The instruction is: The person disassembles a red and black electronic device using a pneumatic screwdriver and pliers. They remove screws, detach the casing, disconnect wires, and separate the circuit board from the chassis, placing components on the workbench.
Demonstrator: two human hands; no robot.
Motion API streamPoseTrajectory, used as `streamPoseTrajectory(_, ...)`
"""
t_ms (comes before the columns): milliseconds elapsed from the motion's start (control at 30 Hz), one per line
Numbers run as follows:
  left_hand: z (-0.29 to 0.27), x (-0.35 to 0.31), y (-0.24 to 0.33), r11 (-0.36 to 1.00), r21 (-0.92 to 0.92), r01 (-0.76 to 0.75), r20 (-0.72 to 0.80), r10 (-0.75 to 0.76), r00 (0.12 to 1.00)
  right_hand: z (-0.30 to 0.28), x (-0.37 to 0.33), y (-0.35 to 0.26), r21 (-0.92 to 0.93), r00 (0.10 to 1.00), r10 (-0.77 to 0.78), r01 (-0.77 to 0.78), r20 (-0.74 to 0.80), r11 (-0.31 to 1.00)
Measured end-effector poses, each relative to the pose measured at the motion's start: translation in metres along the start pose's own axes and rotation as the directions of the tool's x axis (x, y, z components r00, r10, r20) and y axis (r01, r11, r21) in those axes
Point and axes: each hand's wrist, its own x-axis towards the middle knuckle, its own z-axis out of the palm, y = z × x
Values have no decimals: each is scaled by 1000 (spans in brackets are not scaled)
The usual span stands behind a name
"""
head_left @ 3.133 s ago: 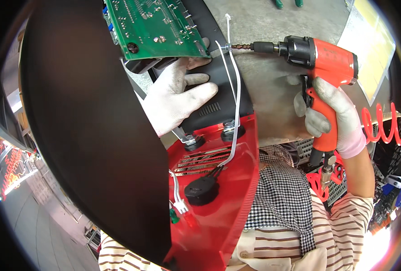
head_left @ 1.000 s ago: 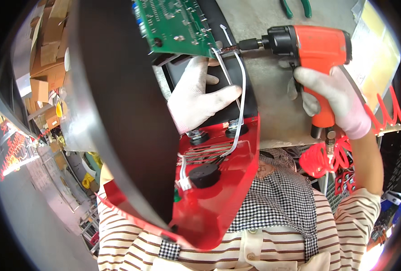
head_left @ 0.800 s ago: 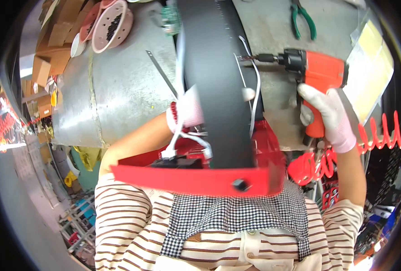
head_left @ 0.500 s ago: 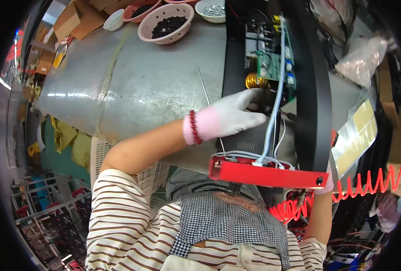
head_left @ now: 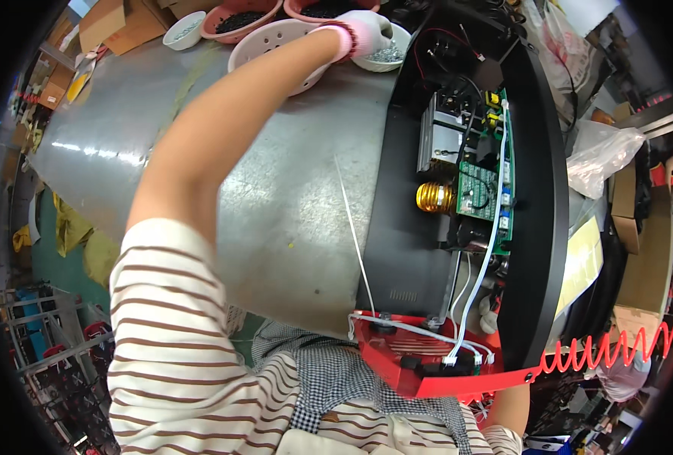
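Observation:
My left hand (head_left: pixel 367 35), in a white glove with a pink cuff, reaches to a white bowl (head_left: pixel 386 62) of small silver metal pieces. Its fingers bend together over the pieces; whether any is held is hidden. Nearer me stands an open black housing (head_left: pixel 403 250) with a green circuit board (head_left: pixel 479 189), a copper coil (head_left: pixel 435 198) and a pale cable (head_left: pixel 493 250). A red end panel (head_left: pixel 427 385) sits at its near end. My right forearm (head_left: pixel 509 408) goes behind this panel, which hides most of that hand; pale shapes inside the housing may be gloved fingers.
A pink perforated bowl (head_left: pixel 264 39) and a red bowl (head_left: pixel 234 26) of dark pieces stand at the back, with a small white bowl (head_left: pixel 185 32). A thin rod (head_left: pixel 352 220) rises beside the housing. A coiled red hose (head_left: pixel 617 347) stretches right. A plastic bag (head_left: pixel 605 158) lies right.
My left hand has left the inside of the housing and moved far forward to the white bowl. The red panel now tilts, showing more of its inner side and wires.

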Motion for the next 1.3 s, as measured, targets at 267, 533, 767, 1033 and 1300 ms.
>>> streamPoseTrajectory(267,63,66,-26,953,291,-80,164,33,986,13,-6,-7,101,995,97,-93,-32,991)
streamPoseTrajectory(533,32,19,-28,977,-211,-6,-467,-96,879,19,-8,-12,120,994,106,-107,7,987)
streamPoseTrajectory(767,13,-198,87,641,-750,160,107,-121,987,34,-16,-21,70,994,76,-81,80,994)
streamPoseTrajectory(1033,56,-232,177,737,-668,102,215,60,975,47,-26,-29,12,991,43,-45,128,999)
streamPoseTrajectory(1300,77,-228,199,736,-652,180,212,-50,976,47,-25,-35,-7,980,34,-33,194,999)
